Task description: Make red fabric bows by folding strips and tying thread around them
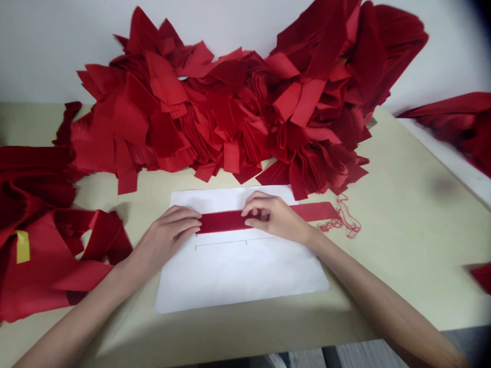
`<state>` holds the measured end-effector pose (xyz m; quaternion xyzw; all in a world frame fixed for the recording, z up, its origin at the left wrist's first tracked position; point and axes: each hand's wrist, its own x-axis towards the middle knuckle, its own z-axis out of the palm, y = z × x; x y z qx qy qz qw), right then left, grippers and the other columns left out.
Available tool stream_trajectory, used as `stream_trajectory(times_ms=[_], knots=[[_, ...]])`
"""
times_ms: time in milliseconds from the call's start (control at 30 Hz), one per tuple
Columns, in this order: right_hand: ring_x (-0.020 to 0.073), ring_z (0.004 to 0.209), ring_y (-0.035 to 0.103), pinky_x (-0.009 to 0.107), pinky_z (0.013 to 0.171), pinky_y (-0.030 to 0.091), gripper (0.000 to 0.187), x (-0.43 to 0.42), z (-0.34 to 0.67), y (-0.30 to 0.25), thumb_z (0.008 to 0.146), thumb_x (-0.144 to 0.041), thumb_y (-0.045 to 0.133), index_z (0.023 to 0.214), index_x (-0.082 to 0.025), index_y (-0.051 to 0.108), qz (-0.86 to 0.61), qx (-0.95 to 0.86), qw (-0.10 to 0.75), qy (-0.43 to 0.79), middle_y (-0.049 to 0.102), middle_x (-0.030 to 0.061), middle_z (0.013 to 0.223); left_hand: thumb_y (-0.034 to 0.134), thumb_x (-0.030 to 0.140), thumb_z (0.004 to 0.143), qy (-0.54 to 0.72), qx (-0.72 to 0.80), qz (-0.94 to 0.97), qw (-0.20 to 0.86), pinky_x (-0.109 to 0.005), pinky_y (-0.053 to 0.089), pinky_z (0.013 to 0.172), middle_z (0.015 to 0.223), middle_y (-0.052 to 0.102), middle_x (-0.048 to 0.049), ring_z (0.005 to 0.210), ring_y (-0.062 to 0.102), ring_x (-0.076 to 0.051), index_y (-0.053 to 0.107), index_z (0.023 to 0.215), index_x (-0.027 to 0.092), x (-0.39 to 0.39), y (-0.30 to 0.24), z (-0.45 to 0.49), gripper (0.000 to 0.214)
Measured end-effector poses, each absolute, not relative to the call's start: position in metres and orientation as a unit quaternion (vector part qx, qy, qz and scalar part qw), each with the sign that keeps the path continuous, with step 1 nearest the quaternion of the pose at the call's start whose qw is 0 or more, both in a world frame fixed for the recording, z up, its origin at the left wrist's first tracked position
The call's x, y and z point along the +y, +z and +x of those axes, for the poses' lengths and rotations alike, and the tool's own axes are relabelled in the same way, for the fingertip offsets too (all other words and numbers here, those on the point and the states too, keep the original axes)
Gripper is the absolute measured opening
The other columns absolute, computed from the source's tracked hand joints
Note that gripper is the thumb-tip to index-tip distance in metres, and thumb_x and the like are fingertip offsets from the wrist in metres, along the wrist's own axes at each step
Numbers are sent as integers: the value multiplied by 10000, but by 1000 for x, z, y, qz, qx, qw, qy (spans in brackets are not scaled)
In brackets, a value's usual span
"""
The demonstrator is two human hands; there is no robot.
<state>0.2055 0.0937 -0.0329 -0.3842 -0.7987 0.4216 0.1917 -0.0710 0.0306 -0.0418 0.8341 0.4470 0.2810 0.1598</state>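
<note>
One sheet of white paper (241, 278) lay before us on the pale table (402, 220), a thin black line (220, 243) ruled across it. Just beyond that line, we had a red strip (220, 223) lying across the sheet, its right end past the paper. Our left hand (166, 227) rested its outstretched fingertips on the strip's left end; our right hand (276, 217) curled thumb and forefinger over its middle. We could not tell whether either pinched the cloth. Red threads (349, 222) tangled by its right end. Farther off, we faced a heap of red pieces (222, 112) before the wall (57, 46).
</note>
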Motion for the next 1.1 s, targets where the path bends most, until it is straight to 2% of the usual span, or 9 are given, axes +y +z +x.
stream_trajectory(times_ms=[233, 400, 767, 1100], knots=[[99, 717, 512, 234, 591, 470, 76, 93, 205, -32, 773, -170, 637, 840, -193, 665, -385, -796, 192, 425, 550, 31, 924, 504, 197, 909, 279, 450, 825, 197, -420, 550, 843, 1016, 713, -43, 968, 636, -207, 702, 975, 226, 32, -39, -76, 211], [92, 705, 507, 229, 592, 470, 74, 93, 205, -33, 783, -159, 626, 838, -185, 667, -386, -794, 201, 424, 549, 28, 914, 498, 152, 901, 262, 438, 836, 203, -380, 541, 824, 1030, 701, -62, 960, 628, -197, 688, 971, 194, 33, -37, -77, 207], [85, 668, 489, 229, 573, 475, 87, 95, 207, -32, 776, -162, 638, 844, -196, 681, -388, -797, 196, 420, 535, 29, 927, 555, 245, 887, 241, 447, 840, 192, -374, 523, 828, 1025, 676, -55, 949, 607, -197, 646, 964, 207, 32, -36, -75, 124], [84, 669, 485, 232, 571, 472, 78, 95, 208, -33, 782, -169, 632, 842, -198, 673, -388, -795, 198, 423, 534, 30, 937, 548, 255, 881, 241, 456, 839, 175, -380, 525, 846, 1055, 664, -51, 977, 606, -205, 644, 969, 223, 31, -41, -75, 134]])
